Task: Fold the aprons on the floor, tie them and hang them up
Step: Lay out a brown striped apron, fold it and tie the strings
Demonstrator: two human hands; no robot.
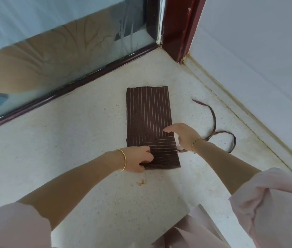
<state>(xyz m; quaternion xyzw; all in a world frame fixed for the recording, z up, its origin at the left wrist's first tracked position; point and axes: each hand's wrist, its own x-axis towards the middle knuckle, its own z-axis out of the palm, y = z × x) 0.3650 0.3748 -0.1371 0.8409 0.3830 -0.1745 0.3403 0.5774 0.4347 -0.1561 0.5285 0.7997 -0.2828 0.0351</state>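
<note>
the floor (pixel 88 126) is white with tiny specks and has a small orange stain (pixel 141 182) on it. this is a corner of the room, with a glass door (pixel 52 51) in a dark frame, a red-brown door post (pixel 177 33) and a white wall (pixel 257 51). a brown striped apron (pixel 147 111) lies flat on the floor, folded into a long shape. its strap (pixel 213 115) curls on the floor to the right. the left hand (pixel 140 160) pinches the near left corner of the apron with bent fingers. the right hand (pixel 182 136) rests on the apron's right edge, thumb out; i cannot tell if its fingers hold anything. each wrist wears a gold bangle (pixel 123 159).
</note>
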